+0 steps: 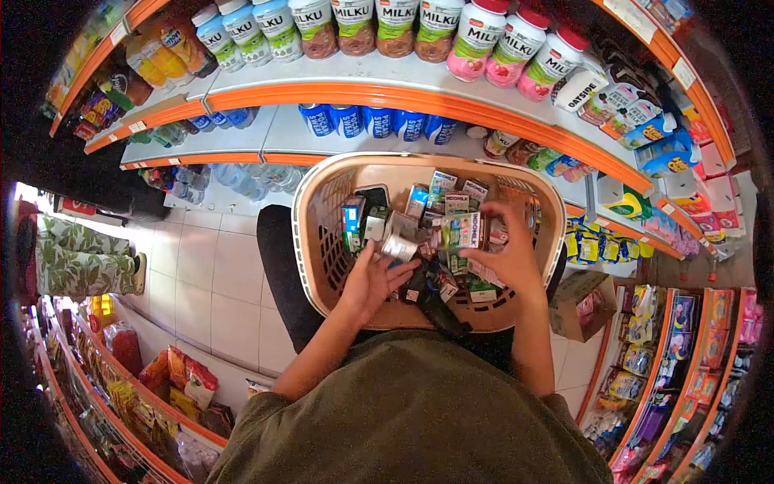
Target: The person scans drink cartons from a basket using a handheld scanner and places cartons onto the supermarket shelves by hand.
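A beige plastic laundry-style basket (302,234) rests on my lap, filled with small drink cartons. My right hand (516,254) grips a small Indomilk milk carton (474,231) between thumb and fingers, above the pile. Over the basket's left half, my left hand (375,282) has its fingers stretched apart, close beside a blurred silver-white carton (399,247); whether they touch is unclear. More Indomilk cartons (443,184) stand at the basket's far side. A blue carton (351,218) lies to the left, and a black strap-like item (439,310) at the near side.
Ahead, orange-edged shelves (387,95) carry Milku bottles (355,28) and blue Pocari Sweat cans (379,121). Snack racks (145,387) stand at lower left, hanging packets (633,363) at lower right. An open cardboard box (582,305) sits right of the basket on the tiled floor (230,266).
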`<move>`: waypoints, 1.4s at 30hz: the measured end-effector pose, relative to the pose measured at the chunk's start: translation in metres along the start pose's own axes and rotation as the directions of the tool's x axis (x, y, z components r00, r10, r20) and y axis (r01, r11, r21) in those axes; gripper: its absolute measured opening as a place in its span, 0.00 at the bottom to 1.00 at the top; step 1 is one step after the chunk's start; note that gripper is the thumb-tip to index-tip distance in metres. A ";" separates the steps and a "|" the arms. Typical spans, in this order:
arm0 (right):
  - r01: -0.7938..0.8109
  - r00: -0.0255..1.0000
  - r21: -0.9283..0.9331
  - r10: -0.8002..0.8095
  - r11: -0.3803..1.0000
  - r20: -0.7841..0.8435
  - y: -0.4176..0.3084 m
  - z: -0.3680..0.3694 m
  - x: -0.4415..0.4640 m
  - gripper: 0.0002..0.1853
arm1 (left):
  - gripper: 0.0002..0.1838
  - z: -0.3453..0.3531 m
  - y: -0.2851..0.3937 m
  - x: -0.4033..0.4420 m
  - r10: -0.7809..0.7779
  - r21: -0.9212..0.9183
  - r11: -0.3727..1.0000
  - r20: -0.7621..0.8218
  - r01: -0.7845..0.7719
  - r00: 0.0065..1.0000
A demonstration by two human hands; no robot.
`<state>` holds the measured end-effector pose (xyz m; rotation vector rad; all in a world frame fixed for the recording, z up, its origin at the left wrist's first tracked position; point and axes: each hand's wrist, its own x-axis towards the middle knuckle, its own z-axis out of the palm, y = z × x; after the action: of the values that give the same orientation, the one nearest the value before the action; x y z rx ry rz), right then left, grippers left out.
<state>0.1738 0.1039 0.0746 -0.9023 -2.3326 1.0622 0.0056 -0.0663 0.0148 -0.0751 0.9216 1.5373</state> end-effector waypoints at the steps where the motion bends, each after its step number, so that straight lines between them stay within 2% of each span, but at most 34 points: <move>1: -0.050 0.997 0.191 0.039 0.980 0.064 0.002 0.000 -0.003 0.38 | 0.29 0.003 0.001 -0.002 -0.007 0.047 0.999 0.051 0.005 0.999; 2: -0.053 0.997 0.191 0.042 0.980 0.062 0.003 0.001 -0.006 0.38 | 0.33 0.005 0.002 -0.004 -0.015 0.093 0.996 0.101 0.005 0.995; 4: -0.133 0.970 0.587 -0.015 0.799 0.241 0.003 0.005 -0.009 0.43 | 0.34 0.010 0.004 -0.005 -0.067 0.110 0.993 0.137 0.052 0.988; 5: -0.073 0.958 0.637 -0.124 0.767 0.260 0.006 0.011 -0.008 0.45 | 0.36 0.013 0.003 -0.006 -0.119 0.127 0.987 0.170 0.097 0.978; 6: -0.074 0.958 0.638 -0.124 0.766 0.260 0.005 0.018 -0.009 0.45 | 0.37 0.014 0.003 -0.006 -0.169 0.146 0.979 0.202 0.141 0.965; 7: -0.103 0.934 0.685 -0.167 0.721 0.317 0.002 0.025 -0.011 0.44 | 0.38 0.014 0.000 -0.007 -0.227 0.076 0.974 0.212 0.215 0.951; 8: -0.136 0.905 0.727 -0.214 0.673 0.367 -0.001 0.031 -0.012 0.43 | 0.38 0.008 -0.002 -0.006 -0.226 0.078 0.974 0.212 0.215 0.951; 9: -0.180 0.885 0.746 -0.224 0.641 0.407 -0.006 0.036 -0.013 0.43 | 0.38 0.002 -0.001 -0.006 -0.311 0.045 0.945 0.425 0.324 0.850; 10: -0.180 0.887 0.747 -0.223 0.641 0.405 -0.008 0.038 -0.011 0.43 | 0.38 -0.002 -0.002 -0.006 -0.363 0.038 0.900 0.618 0.434 0.697; 11: -0.220 0.859 0.722 -0.221 0.656 0.462 -0.008 0.039 -0.007 0.45 | 0.36 -0.004 -0.006 -0.010 -0.349 0.009 0.909 0.561 0.416 0.750; 12: -0.259 0.828 0.695 -0.217 0.670 0.517 -0.008 0.040 -0.006 0.46 | 0.36 -0.004 -0.008 -0.012 -0.353 0.011 0.908 0.561 0.420 0.749; 13: -0.159 0.872 0.691 -0.227 0.705 0.433 -0.002 0.040 -0.006 0.44 | 0.35 -0.005 -0.009 -0.013 -0.333 -0.039 0.914 0.495 0.403 0.802; 14: -0.159 0.874 0.692 -0.225 0.704 0.430 0.008 0.039 -0.006 0.44 | 0.34 -0.006 -0.009 -0.013 -0.313 -0.087 0.920 0.425 0.382 0.850; 15: -0.124 0.929 0.462 -0.061 0.878 0.365 0.012 0.034 -0.002 0.40 | 0.32 -0.009 -0.009 -0.013 -0.250 -0.003 0.964 0.328 0.266 0.911; 16: -0.126 0.966 0.187 0.078 0.974 0.247 0.014 0.031 0.002 0.37 | 0.32 -0.012 -0.007 -0.014 -0.254 0.000 0.963 0.328 0.269 0.910; 17: -0.171 0.972 0.017 0.166 0.985 0.166 0.014 0.022 0.002 0.30 | 0.32 -0.014 -0.004 -0.016 -0.213 -0.027 0.972 0.312 0.233 0.926; 18: -0.175 0.972 0.018 0.170 0.984 0.163 0.017 0.020 0.004 0.30 | 0.31 -0.016 -0.002 -0.018 -0.172 -0.053 0.979 0.295 0.196 0.940; 20: -0.314 0.947 -0.048 0.317 0.948 0.053 0.027 0.014 0.009 0.27 | 0.30 -0.024 0.000 -0.017 -0.135 -0.055 0.986 0.302 0.158 0.944; 21: -0.275 0.960 -0.092 0.279 0.957 0.033 0.042 0.017 0.011 0.24 | 0.30 -0.027 0.002 -0.017 -0.124 -0.055 0.988 0.277 0.145 0.953; 25: -0.241 0.969 -0.092 0.244 0.966 0.031 0.064 0.028 0.025 0.25 | 0.30 -0.030 0.007 -0.017 -0.109 -0.091 0.987 0.239 0.134 0.965; 27: -0.200 0.980 -0.283 0.197 0.938 -0.040 0.072 0.032 0.037 0.26 | 0.29 -0.031 0.009 -0.018 -0.097 -0.093 0.989 0.221 0.119 0.970; 30: -0.200 0.979 -0.350 0.201 0.915 -0.034 0.072 0.036 0.050 0.27 | 0.29 -0.032 0.010 -0.022 -0.072 -0.133 0.985 0.249 0.108 0.966; 31: -0.199 0.979 -0.349 0.200 0.916 -0.034 0.073 0.037 0.053 0.27 | 0.29 -0.030 0.010 -0.024 -0.058 -0.105 0.991 0.203 0.081 0.977; 33: -0.076 0.995 -0.422 0.099 0.904 0.033 0.073 0.039 0.059 0.29 | 0.30 -0.031 0.010 -0.025 -0.042 -0.077 0.996 0.157 0.054 0.987; 34: -0.075 0.995 -0.421 0.099 0.904 0.035 0.071 0.040 0.062 0.29 | 0.30 -0.033 0.010 -0.026 -0.028 -0.080 0.996 0.145 0.040 0.989; 36: -0.131 0.960 -0.429 0.223 0.894 0.171 0.066 0.041 0.069 0.32 | 0.30 -0.035 0.009 -0.030 -0.014 -0.083 0.996 0.131 0.025 0.991; 39: -0.079 0.943 -0.490 0.225 0.868 0.247 0.092 0.052 0.075 0.36 | 0.31 -0.036 0.010 -0.034 -0.024 -0.067 0.997 0.099 0.031 0.995; 42: -0.109 0.926 -0.455 0.256 0.884 0.276 0.102 0.055 0.076 0.37 | 0.31 -0.043 0.008 -0.031 -0.033 -0.051 0.998 0.169 0.042 0.985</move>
<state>0.1270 0.1804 -0.0310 -1.2091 -2.8860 0.8216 -0.0145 -0.1155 0.0062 -0.0013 0.7412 1.5096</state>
